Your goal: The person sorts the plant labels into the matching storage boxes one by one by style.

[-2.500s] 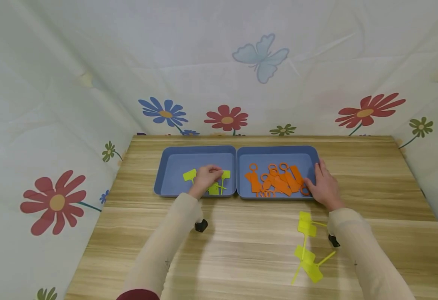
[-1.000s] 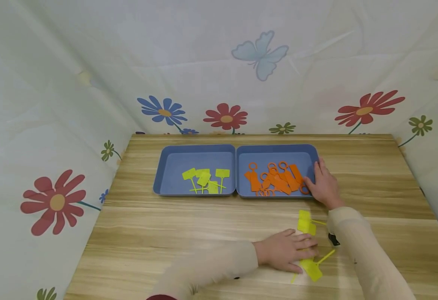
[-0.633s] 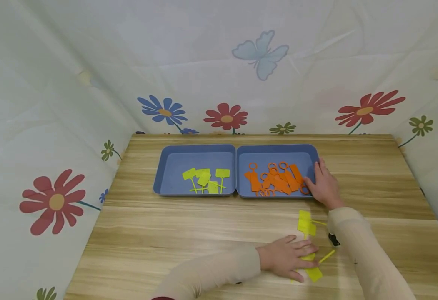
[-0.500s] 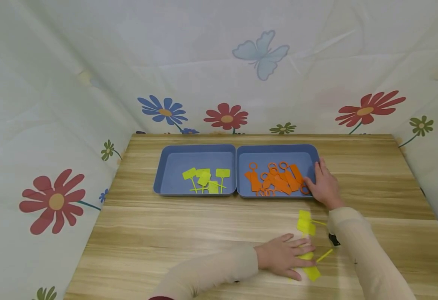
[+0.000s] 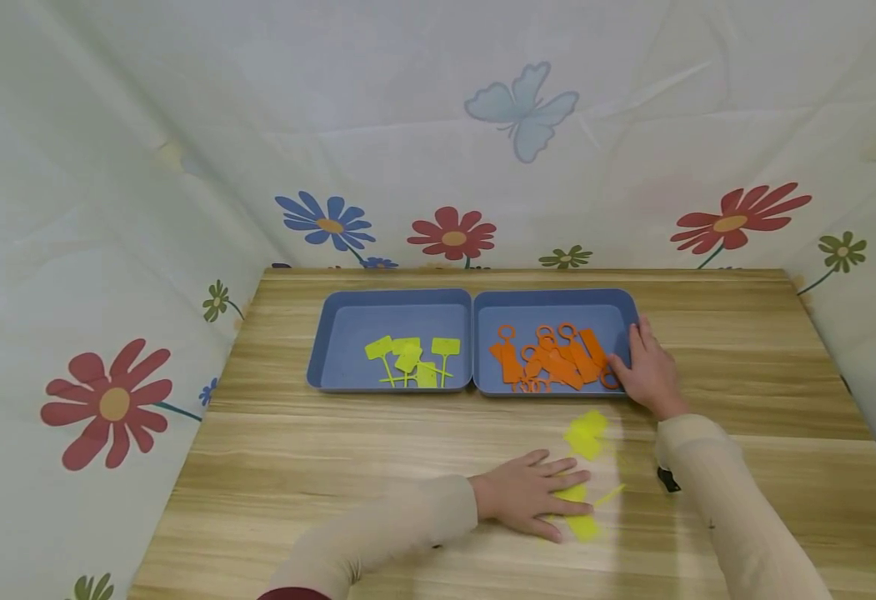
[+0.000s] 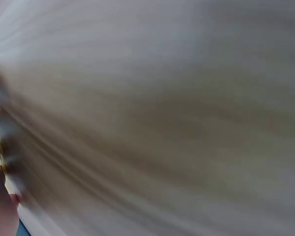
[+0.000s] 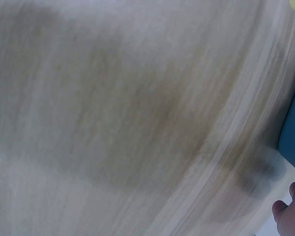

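Observation:
My left hand (image 5: 531, 496) lies palm down with spread fingers over yellow plant labels (image 5: 582, 527) on the table, partly covering them. More yellow labels (image 5: 586, 433), blurred, lie just beyond its fingertips. My right hand (image 5: 649, 371) holds the right wall of the right blue tray (image 5: 558, 300), thumb inside the rim and fingers along the outside. In that tray lie several flat orange tags (image 5: 558, 367) with ring ends. The left blue tray (image 5: 392, 300) has several yellow labels (image 5: 409, 357) in it. The left wrist view shows only blurred fingers (image 6: 0, 196) at its edge.
Both trays stand side by side towards the back of the wooden table (image 5: 317, 467). A flower-printed cloth (image 5: 377, 125) hangs behind and to the sides. A black strap piece (image 5: 667, 479) shows under the right cuff.
My left hand went from the left tray to the loose yellow labels, then slid left across the table with them. The right hand has stayed at its tray.

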Demonstrator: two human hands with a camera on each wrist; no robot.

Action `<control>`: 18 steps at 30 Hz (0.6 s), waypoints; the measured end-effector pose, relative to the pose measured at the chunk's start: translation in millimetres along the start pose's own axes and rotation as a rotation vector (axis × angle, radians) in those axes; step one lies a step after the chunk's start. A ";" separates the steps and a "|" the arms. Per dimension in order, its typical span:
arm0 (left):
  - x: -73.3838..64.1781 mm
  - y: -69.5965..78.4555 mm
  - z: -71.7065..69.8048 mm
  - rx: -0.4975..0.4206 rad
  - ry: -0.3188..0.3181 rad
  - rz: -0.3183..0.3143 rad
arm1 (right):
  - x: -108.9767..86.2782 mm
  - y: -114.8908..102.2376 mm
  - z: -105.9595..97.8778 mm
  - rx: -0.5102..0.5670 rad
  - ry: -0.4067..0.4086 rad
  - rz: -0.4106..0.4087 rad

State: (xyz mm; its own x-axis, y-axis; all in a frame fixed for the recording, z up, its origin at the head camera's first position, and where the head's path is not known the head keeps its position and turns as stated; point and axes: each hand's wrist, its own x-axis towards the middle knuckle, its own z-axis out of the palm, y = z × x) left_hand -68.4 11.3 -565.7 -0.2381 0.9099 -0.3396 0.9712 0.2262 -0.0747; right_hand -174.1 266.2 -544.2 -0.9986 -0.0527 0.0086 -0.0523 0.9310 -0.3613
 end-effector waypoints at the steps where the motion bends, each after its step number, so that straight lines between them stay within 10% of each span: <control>1: -3.2 -2.5 1.8 -0.006 0.002 0.001 | 0.1 -0.1 -0.1 0.001 -0.003 0.000; 18: -49.2 -30.3 7.1 -0.083 0.078 0.014 | 1.3 0.5 -1.2 0.006 -0.016 -0.003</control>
State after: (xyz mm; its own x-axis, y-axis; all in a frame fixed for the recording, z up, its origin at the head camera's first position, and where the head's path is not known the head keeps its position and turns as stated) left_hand -86.0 -42.8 -553.4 -0.2272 0.9370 -0.2654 0.9713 0.2379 0.0084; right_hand -175.5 267.0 -543.3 -0.9981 -0.0614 -0.0051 -0.0553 0.9285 -0.3673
